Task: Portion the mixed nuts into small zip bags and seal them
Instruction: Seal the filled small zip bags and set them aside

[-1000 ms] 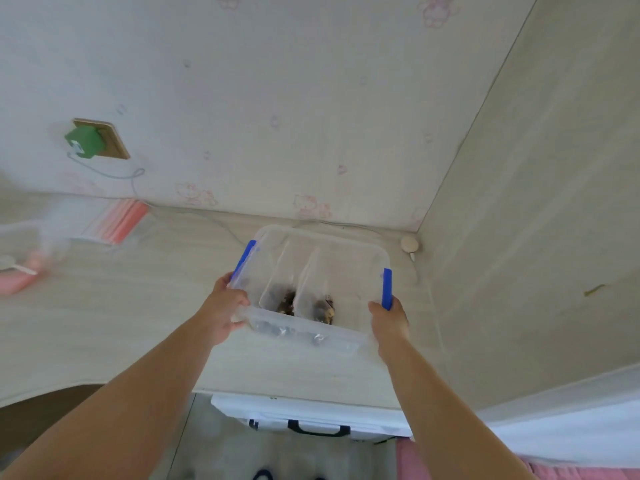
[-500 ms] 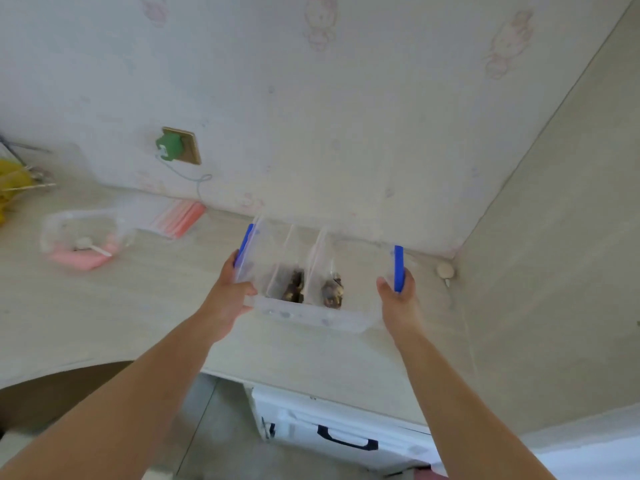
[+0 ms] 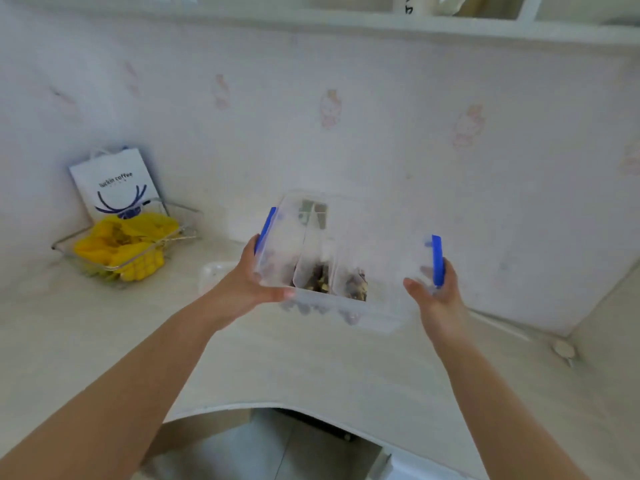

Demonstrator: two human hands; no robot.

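Above the desk [image 3: 311, 368], head view: I've got the clear box [image 3: 346, 258] aloft, left hand [image 3: 249, 289] gripping nine o'clock, right hand [image 3: 438, 299] curled round three o'clock. Nut bags [image 3: 355, 284] stand inside. Looks like storing; next, set it down level.

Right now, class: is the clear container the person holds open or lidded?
Open. The clear container shows no lid; both blue latches stand free, and zip bags stand upright inside, nuts at their bottoms.
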